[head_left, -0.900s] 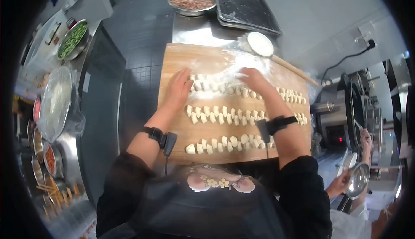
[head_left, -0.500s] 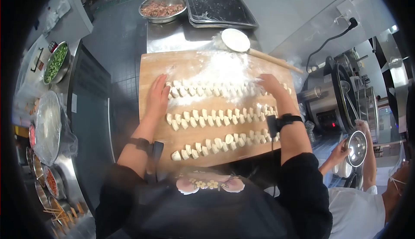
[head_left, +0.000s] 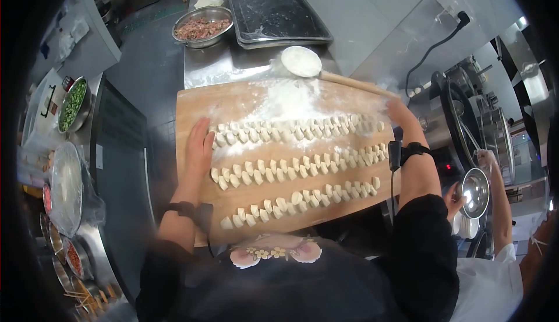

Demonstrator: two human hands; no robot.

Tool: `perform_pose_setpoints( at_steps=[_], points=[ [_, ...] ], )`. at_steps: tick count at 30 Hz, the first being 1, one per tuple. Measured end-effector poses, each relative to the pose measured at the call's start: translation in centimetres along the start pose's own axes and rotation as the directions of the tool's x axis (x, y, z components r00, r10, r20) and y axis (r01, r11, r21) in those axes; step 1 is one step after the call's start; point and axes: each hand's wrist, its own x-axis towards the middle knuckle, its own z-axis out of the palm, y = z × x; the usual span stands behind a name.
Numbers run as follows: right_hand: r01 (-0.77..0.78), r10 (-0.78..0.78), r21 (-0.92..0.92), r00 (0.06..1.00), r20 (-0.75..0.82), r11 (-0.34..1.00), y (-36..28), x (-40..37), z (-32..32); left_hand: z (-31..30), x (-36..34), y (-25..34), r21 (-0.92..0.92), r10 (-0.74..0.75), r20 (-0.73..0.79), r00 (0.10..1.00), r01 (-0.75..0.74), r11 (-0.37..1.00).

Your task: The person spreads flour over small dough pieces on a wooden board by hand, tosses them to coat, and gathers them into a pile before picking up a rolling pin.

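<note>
Three rows of cut dough pieces lie on a floured wooden board [head_left: 192, 103]. My left hand [head_left: 199, 147] rests on the board at the left end of the far row [head_left: 291, 131], its fingers stretched out and holding nothing. Beyond the right end of that row, near the board's right edge, is my right hand [head_left: 400, 112]; motion smears its fingers. The middle row [head_left: 291, 169] and the near row [head_left: 297, 199] lie between my forearms. A patch of flour [head_left: 288, 97] spreads behind the far row.
Behind the board are a bowl of flour [head_left: 301, 61], a rolling pin [head_left: 355, 83], a bowl of minced meat [head_left: 202, 27] and a black tray [head_left: 279, 16]. At right, a co-worker's hand [head_left: 453, 201] holds a metal bowl [head_left: 476, 192]. Chopped greens [head_left: 73, 105] stand at left.
My right hand has moved right, from over the far row to the board's right edge. My left hand stays at the row's left end. The view has shifted slightly.
</note>
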Motion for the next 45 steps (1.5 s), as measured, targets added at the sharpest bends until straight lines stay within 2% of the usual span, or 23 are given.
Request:
perform_pose_setpoints(
  at_steps=[3,5,7,8,9,11,12,14,15,17,21,23,26,29,33,35,36,38,39,41,42,44,45],
  points=[
    [0.12,-0.128,0.089,0.988,0.086,0.989,8.4,6.9,2.4,0.1,0.0,-0.4,-0.004,0.011,-0.002,1.0,-0.011,1.0],
    [0.378,-0.402,-0.53,0.913,0.076,0.759,12.4,11.4,5.2,0.2,-0.1,-0.5,-0.01,-0.001,-0.012,1.0,0.001,1.0],
    [0.062,-0.094,0.248,0.988,0.121,0.967,3.6,4.3,2.8,0.1,-0.1,-0.3,-0.016,0.0,-0.012,1.0,0.0,1.0],
    [-0.132,0.064,0.562,0.988,0.139,0.817,-1.8,0.0,1.3,0.0,0.0,-0.2,-0.013,-0.001,-0.013,1.0,0.001,1.0],
    [-0.13,0.06,0.562,0.988,0.142,0.817,-2.1,0.3,1.3,-0.1,0.1,-0.1,-0.016,0.006,-0.012,1.0,-0.006,1.0],
    [0.071,-0.061,-0.091,0.993,0.104,0.993,-2.6,1.0,1.0,-0.1,-0.1,-0.3,-0.021,0.014,-0.009,1.0,-0.015,1.0],
    [0.07,-0.061,-0.089,0.993,0.101,0.994,-2.2,0.8,1.1,0.2,-0.2,-0.5,-0.013,0.011,-0.017,1.0,-0.012,1.0],
    [-0.077,-0.002,0.568,0.99,0.138,0.819,-1.5,0.2,1.4,0.3,-0.2,-1.1,-0.005,0.005,-0.032,0.999,-0.005,1.0],
    [-0.073,-0.007,0.563,0.99,0.138,0.823,-0.1,1.2,1.4,0.2,-0.1,-1.0,-0.019,0.013,-0.032,0.999,-0.013,1.0],
    [0.178,-0.192,0.124,0.975,0.114,0.976,3.6,3.5,2.3,0.1,-0.1,-0.7,-0.034,0.016,-0.027,0.999,-0.017,0.999],
    [0.07,-0.065,-0.035,0.99,0.124,0.997,-5.3,-0.9,2.1,-0.1,-0.1,-0.1,-0.072,0.003,-0.036,0.999,-0.006,0.997],
    [0.177,-0.207,0.349,0.977,0.052,0.92,-8.9,-2.6,2.8,-0.2,0.0,-0.1,-0.073,0.007,-0.033,0.999,-0.009,0.997],
    [0.194,-0.201,0.057,0.967,0.158,0.979,-12.2,-3.2,2.4,0.0,-0.1,-0.4,-0.092,0.014,-0.039,0.999,-0.017,0.996],
    [0.104,-0.15,0.208,0.964,0.219,0.973,-11.4,-2.9,2.6,0.0,0.1,-0.6,-0.091,0.013,-0.038,0.999,-0.016,0.996],
    [0.145,-0.159,0.078,0.962,0.22,0.986,-9.8,-4.0,2.9,-0.1,-0.2,-0.3,-0.122,-0.002,-0.036,0.999,-0.002,0.993],
    [-0.069,-0.093,0.625,0.971,0.222,0.778,-9.5,-4.6,3.0,-0.3,0.0,-0.1,-0.118,0.007,-0.031,0.999,-0.011,0.993],
    [-0.067,-0.092,0.621,0.971,0.221,0.781,-9.7,-4.6,2.7,-0.4,0.0,0.0,-0.131,0.001,-0.03,1.0,-0.005,0.991],
    [-0.028,0.024,0.016,0.972,0.234,0.999,-9.8,-5.0,2.3,-0.4,-0.2,0.1,-0.148,-0.002,-0.021,1.0,-0.001,0.989],
    [-0.034,0.029,0.019,0.973,0.231,0.999,-10.3,-5.8,2.4,-0.5,-0.2,0.1,-0.148,-0.003,-0.019,1.0,0.0,0.989],
    [-0.152,-0.08,0.589,0.934,0.348,0.793,-11.9,-7.2,2.5,-0.5,0.1,0.0,-0.147,-0.009,-0.024,1.0,0.005,0.989],
    [-0.153,-0.081,0.587,0.932,0.353,0.795,-11.4,-6.3,3.0,-0.5,0.0,0.0,-0.144,-0.005,-0.021,1.0,0.002,0.99],
    [0.088,-0.12,0.098,0.91,0.398,0.991,-10.3,-3.7,4.7,-0.5,0.0,-0.1,-0.132,-0.002,-0.019,1.0,0.0,0.991],
    [0.101,-0.132,0.099,0.907,0.401,0.99,-10.8,-3.3,5.0,-0.5,-0.1,0.0,-0.143,-0.014,-0.018,1.0,0.011,0.99]
  ],
)
